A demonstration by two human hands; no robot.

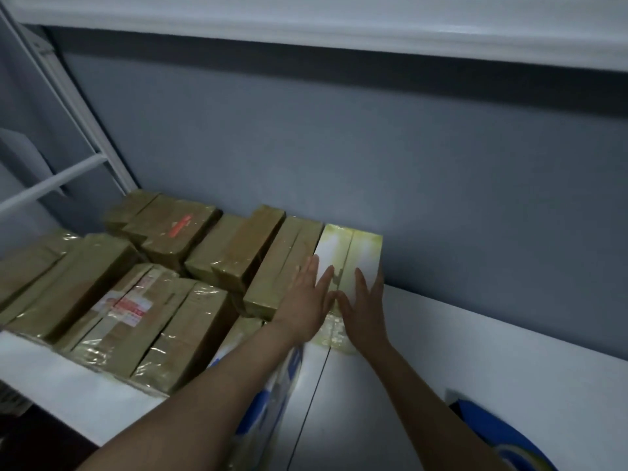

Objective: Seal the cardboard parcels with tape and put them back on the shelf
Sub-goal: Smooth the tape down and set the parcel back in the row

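Both forearms, left (204, 396) and right (424, 385), enter from the lower edge and converge on one parcel. Fingers of the left hand (306, 300) and of the right hand (365, 309) lie straight and slightly spread, palms down, curled round nothing. They rest flat on the top of the pale parcel (356, 246), with the left fingers (311, 270) over its edge toward the brown neighbour (285, 263).

The pale parcel sits on the white shelf (475, 351), at the right end of the row and close to the grey wall (373, 147). It is a long rectangular box, glossy under clear tape, with a straight seam along its top. Its colour is washed out by glare.

The step appears to be seating a sealed parcel in place. It is best done with even pressure from flat palms, sliding the box back until it lies flush with its neighbour and square to the wall. Pressing near the seam would also smooth the tape.

Further left lie more brown cardboard parcels, matte where bare and wrinkled and shiny where taped. One carries a red-printed label (129, 305). A blue-and-white wrapper (265, 402) lies under the left forearm, and an upper shelf (339, 22) runs overhead.
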